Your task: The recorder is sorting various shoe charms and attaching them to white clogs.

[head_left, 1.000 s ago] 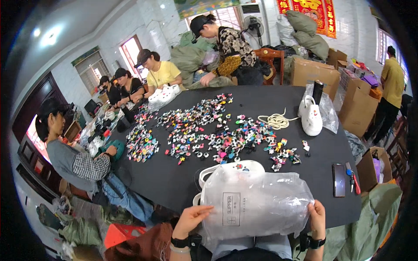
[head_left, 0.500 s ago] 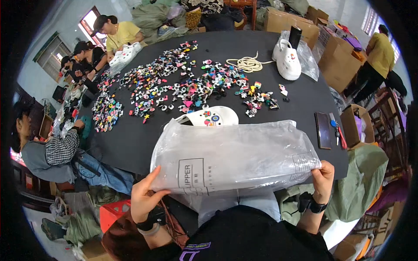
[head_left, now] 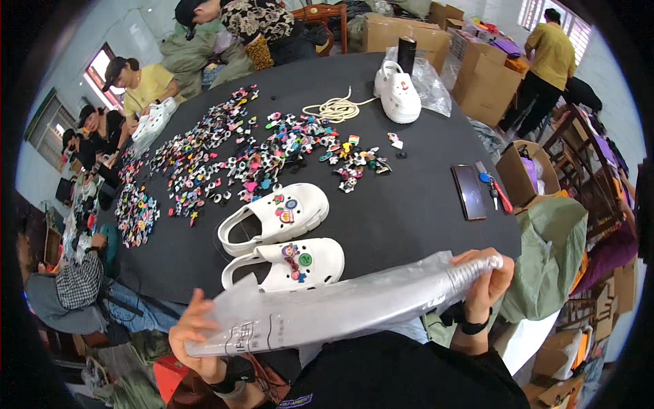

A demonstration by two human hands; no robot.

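2 hands (head_left: 194, 327) (head_left: 487, 283) around plastic bag (head_left: 327, 310) ends

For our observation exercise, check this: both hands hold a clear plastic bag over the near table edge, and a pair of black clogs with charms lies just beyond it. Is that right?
Not quite: the clogs are white, not black, as the head view shows. The rest holds: the left hand and right hand hold the clear plastic bag over the table edge.

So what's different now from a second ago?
The clear plastic bag, held up broadside before, now lies flat and edge-on between the left hand and right hand, uncovering the pair of white clogs on the black table. Both hands keep their grip; the charms, phone and far clog look unmoved.
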